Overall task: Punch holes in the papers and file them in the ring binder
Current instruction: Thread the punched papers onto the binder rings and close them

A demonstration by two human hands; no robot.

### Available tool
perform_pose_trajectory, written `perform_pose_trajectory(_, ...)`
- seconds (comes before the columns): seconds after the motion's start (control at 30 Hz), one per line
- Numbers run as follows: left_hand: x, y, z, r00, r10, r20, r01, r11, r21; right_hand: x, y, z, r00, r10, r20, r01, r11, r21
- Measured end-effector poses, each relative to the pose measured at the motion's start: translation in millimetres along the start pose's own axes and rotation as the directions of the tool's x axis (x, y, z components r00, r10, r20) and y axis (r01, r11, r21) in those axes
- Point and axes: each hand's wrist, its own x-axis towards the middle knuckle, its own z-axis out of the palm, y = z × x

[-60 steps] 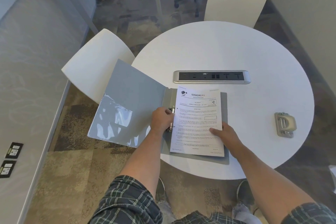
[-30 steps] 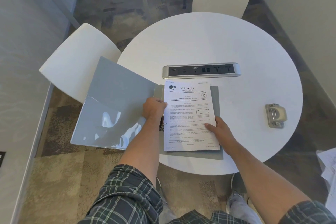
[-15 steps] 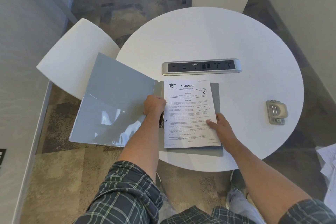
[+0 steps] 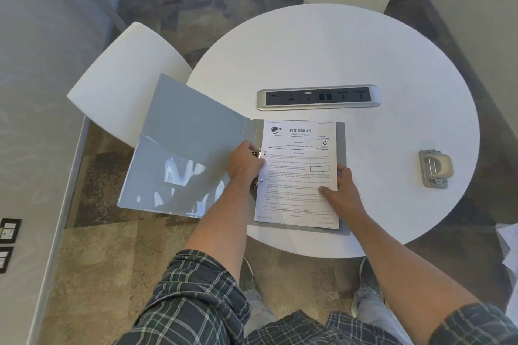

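On the round white table (image 4: 350, 45), everything sits relative to the silver socket strip (image 4: 318, 97) at its middle. Just nearer the person than that strip lies the grey ring binder (image 4: 193, 148), opened wide, its front cover hanging off the table's left edge so the rings face up. The printed papers (image 4: 300, 173) rest on the binder's right half, their left margin at the rings (image 4: 256, 169), probably being seated there. The left hand (image 4: 244, 166) curls over the ring mechanism; whether it pinches a ring I cannot tell. The right hand (image 4: 340, 192) presses flat on the papers' right edge, steadying them. Right of the strip, well apart, sits the hole punch (image 4: 435, 168), untouched.
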Motion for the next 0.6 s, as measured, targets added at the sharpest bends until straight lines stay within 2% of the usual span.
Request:
perform_pose_trajectory(0.1, -2.7, -7.5, -2.7, 0.999, 0.047, 0.006, -0.047, 0.999, 0.024, -4.8, -3.6, 8.8, 0.993, -0.037, -0.113, 0.027, 0.995, -0.094)
perform_pose_trajectory(0.17, -5.9, -10.9, -5.4, 0.998, 0.070, -0.008, -0.069, 0.996, 0.055, -8.0, -7.0, 17.0, 0.971, -0.072, -0.227, 0.009, 0.964, -0.267)
perform_pose_trajectory(0.27, -13.4, -14.2, -9.2, 0.996, 0.089, -0.016, -0.087, 0.991, 0.101, -14.8, -16.7, 30.3, 0.920, -0.219, -0.325, -0.015, 0.809, -0.587)
perform_pose_trajectory(0.33, -17.9, -16.8, -10.9, 0.996, 0.092, -0.012, -0.089, 0.987, 0.131, -17.7, -23.6, 42.3, 0.908, -0.331, -0.256, 0.120, 0.792, -0.598)
perform_pose_trajectory(0.43, -24.9, -20.8, -11.6, 0.995, 0.094, -0.015, -0.091, 0.982, 0.166, -19.0, -33.3, 66.1, 0.895, -0.443, -0.045, 0.389, 0.828, -0.403)
perform_pose_trajectory(0.5, -29.6, -23.6, -11.8, 0.997, 0.079, -0.020, -0.074, 0.979, 0.191, -21.2, -40.3, 80.8, 0.889, -0.442, 0.117, 0.454, 0.824, -0.340)
perform_pose_trajectory(0.6, -35.3, -28.2, -11.8, 0.997, 0.081, -0.014, -0.076, 0.975, 0.210, -21.0, -41.5, 98.6, 0.884, -0.372, 0.284, 0.451, 0.839, -0.305)
